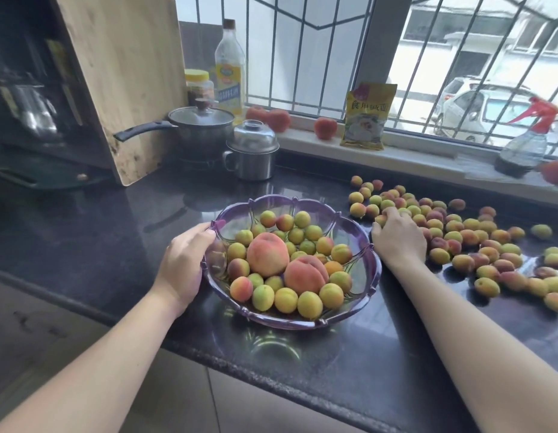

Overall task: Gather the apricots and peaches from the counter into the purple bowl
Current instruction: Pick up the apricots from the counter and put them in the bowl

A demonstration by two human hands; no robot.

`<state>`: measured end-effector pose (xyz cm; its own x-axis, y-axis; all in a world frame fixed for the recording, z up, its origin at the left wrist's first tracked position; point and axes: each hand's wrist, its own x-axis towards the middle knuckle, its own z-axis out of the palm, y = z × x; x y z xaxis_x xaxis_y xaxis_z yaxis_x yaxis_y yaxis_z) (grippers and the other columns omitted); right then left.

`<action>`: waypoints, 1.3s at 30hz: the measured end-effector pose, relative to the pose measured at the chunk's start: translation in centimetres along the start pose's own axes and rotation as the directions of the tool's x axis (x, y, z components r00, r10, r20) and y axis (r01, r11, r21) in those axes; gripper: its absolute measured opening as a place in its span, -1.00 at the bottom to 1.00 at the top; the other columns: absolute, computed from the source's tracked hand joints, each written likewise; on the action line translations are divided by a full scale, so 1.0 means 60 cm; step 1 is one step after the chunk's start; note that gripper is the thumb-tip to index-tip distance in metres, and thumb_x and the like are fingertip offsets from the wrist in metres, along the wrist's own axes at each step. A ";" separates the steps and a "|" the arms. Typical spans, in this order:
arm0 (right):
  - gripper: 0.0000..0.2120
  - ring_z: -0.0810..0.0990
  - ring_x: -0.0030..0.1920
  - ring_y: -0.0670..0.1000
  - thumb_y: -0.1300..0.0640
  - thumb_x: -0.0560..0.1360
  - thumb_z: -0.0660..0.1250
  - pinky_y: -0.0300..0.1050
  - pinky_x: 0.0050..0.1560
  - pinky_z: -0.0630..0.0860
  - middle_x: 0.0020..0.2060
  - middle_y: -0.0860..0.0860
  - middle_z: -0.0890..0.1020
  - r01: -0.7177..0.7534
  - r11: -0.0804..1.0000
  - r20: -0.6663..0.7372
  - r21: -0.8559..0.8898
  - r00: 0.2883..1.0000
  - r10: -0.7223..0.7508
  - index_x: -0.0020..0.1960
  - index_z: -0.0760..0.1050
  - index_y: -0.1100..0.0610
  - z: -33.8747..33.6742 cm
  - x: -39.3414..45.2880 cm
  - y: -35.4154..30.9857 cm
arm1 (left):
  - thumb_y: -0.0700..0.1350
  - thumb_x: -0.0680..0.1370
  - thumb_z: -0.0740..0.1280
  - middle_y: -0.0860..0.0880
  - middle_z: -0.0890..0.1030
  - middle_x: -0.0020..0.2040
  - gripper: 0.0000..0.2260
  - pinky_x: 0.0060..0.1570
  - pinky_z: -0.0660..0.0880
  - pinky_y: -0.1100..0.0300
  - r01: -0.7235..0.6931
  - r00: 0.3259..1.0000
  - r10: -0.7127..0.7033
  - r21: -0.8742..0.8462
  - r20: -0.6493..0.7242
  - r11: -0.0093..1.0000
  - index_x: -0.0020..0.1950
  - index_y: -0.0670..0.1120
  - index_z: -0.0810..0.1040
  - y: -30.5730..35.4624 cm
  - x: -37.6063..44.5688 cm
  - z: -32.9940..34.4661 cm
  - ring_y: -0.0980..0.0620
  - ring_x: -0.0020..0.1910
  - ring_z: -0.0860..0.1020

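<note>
The right hand is nearer the loose apricots, its fingers curled over a few. The purple bowl sits just to its left, where the left hand grips the rim.

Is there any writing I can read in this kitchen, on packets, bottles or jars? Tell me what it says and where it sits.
"食用碱面": large characters on the yellow packet leaning on the windowsill.
Oil bottle behind the pot: its yellow label carries print, too blurred to read.
Yellow-lidded jar beside the bottle: label unreadable.
Nothing readable on the purple bowl, the spray bottle or the car outside.
</note>
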<state>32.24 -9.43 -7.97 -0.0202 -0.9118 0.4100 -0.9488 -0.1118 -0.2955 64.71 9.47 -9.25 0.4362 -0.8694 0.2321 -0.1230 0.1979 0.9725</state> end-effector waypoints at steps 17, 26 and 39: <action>-0.70 0.66 -0.14 -0.12 0.23 0.54 0.45 -0.39 -0.38 0.50 -0.02 0.02 0.66 -0.053 0.627 0.214 0.778 0.959 -0.185 0.24 0.58 0.01 -0.169 -0.032 -0.048 | 0.21 0.51 0.21 -0.10 0.76 0.01 -0.58 0.25 0.55 -0.35 0.000 1.000 0.000 0.071 -0.007 0.998 0.07 0.02 0.75 -0.002 0.005 -0.002 -0.27 0.14 0.67; -0.73 0.44 0.06 -0.02 -0.11 0.53 0.41 -0.04 0.04 0.45 -0.02 -0.14 0.58 0.676 0.736 0.410 -0.022 0.678 -0.610 0.20 0.56 -0.08 -0.178 -0.024 -0.112 | 0.22 0.52 0.19 -0.04 0.77 -0.02 -0.59 0.27 0.55 -0.29 0.026 1.000 -0.025 0.085 -0.008 0.996 0.03 0.03 0.75 0.002 0.002 -0.001 -0.20 0.12 0.68; -0.73 0.39 0.11 0.00 -0.09 0.57 0.39 -0.09 0.07 0.43 0.08 -0.10 0.55 0.732 0.679 0.345 -0.055 0.652 -0.675 0.24 0.62 -0.09 -0.139 -0.020 -0.125 | 0.15 0.56 0.18 -0.06 0.75 -0.08 -0.61 0.20 0.57 -0.26 0.012 1.000 -0.011 0.115 -0.011 0.993 0.00 -0.03 0.73 0.005 0.002 0.000 -0.21 0.05 0.67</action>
<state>36.74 -4.20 0.93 0.7360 -0.6556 0.1691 -0.6765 -0.7216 0.1472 64.72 9.43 -8.95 0.4470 -0.8665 0.2220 -0.2197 0.1342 0.9663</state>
